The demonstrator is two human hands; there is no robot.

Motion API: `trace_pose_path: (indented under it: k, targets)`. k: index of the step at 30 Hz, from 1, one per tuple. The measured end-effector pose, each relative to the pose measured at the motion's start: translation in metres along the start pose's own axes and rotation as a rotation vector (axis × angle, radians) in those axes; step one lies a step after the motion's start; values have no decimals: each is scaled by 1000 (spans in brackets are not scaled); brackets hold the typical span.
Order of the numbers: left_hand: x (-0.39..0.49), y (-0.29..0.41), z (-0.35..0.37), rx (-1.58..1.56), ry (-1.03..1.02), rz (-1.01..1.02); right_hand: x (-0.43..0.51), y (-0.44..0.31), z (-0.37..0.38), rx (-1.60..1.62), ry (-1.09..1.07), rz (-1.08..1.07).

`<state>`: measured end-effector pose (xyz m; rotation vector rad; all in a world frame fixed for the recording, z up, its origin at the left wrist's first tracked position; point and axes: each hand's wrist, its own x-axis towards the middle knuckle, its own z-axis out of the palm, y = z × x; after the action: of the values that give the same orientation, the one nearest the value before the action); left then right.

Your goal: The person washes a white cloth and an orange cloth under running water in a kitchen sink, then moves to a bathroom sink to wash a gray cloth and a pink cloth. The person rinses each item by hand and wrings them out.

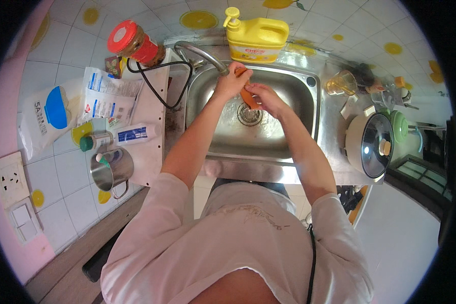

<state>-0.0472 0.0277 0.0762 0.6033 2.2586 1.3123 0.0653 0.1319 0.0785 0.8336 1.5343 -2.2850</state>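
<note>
Over the stainless steel sink (216, 142) I hold an orange, elongated object (247, 99), perhaps a carrot; its exact kind is not plain. My left hand (231, 80) grips its upper end, right beside the spout of the curved metal faucet (203, 51). The fingers of my right hand (265, 98) close on its middle and lower part. Below the object's lower end lies the round drain strainer (249, 115). Whether water runs from the spout cannot be told.
Behind the sink stands a yellow pump jug (256, 40). On the left are a red-lidded jar (135, 43), a black cable (152, 86), plastic packets (106, 95), a white bottle (135, 134) and a steel mug (112, 171). A glass cup (341, 83) and a glass-lidded pot (368, 146) stand right.
</note>
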Motion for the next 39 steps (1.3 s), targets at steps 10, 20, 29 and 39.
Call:
trace_pose_path:
  k: [10,20,29,39]
  targets:
    - [11,-46,14,-593,189,-517,26,40,55,-117,255,-504]
    - [-9,-14,-6,-848,106,-399,24,20,46,-3,22,-18]
    - [34,-64,-30,-894,238,-663,47,8,59,243,20,-178]
    - [76,-66,-56,-909,371,-534,39,14,36,605,-237,-9]
